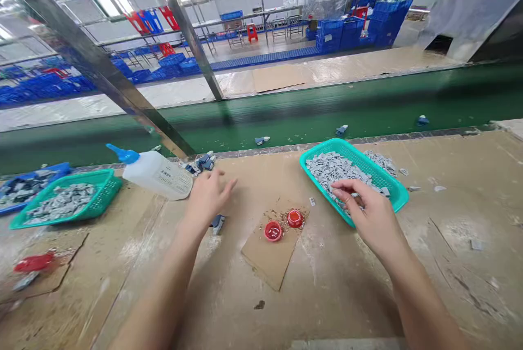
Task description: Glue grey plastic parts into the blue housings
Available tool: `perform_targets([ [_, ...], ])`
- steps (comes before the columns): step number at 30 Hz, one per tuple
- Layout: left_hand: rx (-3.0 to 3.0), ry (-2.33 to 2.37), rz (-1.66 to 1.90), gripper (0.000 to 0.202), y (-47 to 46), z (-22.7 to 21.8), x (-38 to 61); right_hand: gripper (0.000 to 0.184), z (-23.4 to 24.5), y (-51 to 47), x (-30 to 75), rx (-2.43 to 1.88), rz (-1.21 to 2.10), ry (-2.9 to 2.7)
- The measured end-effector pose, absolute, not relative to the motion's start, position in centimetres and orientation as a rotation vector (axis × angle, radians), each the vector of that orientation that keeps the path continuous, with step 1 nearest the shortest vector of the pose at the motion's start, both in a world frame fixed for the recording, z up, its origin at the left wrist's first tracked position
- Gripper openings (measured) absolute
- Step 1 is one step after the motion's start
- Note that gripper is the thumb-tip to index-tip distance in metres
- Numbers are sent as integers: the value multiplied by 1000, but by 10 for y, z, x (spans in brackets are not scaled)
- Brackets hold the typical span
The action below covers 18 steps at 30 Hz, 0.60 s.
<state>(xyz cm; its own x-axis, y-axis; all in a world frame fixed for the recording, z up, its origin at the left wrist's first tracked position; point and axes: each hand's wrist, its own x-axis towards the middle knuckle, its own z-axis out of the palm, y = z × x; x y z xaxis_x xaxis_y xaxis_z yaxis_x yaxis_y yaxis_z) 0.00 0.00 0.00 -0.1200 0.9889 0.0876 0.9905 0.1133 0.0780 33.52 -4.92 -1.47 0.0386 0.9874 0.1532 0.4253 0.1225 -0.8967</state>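
- Left hand (206, 197), ten o'clock of the red cups (273, 231): fingers spread, nothing visibly held.
- Turquoise basket (397, 195), two o'clock of the cups: contains small grey pieces (330, 170).
- Right hand (373, 218), over basket: fingers drawn together — grip cannot be told; light, single-piece edge pinch advisable.

A factory workshop: a long green conveyor belt (384, 100) borders the workbench (322, 306), with stacked blue crates (388, 20) beyond

Small grey pieces (333, 167) lie heaped in a shallow, perforated turquoise basket (394, 192) set aslant on the worktop (327, 295), while dark blue-and-grey parts (205, 162) sit bunched by the worktop's far edge.
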Motion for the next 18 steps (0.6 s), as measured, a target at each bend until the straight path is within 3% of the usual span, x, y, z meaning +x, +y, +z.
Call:
perform_targets([
  [8,-1646,-2815,6,85,-79,-13,0,14,-13,-64,302,-1296,1140,-1501],
  [14,-1703,-2818,88,60,-76,-7,3,17,-30,-71,280,-1325,1283,-1431],
  [18,-1899,-2831,-70,41,-88,1,-6,19,-42,-68,276,-1380,1259,-1405],
])
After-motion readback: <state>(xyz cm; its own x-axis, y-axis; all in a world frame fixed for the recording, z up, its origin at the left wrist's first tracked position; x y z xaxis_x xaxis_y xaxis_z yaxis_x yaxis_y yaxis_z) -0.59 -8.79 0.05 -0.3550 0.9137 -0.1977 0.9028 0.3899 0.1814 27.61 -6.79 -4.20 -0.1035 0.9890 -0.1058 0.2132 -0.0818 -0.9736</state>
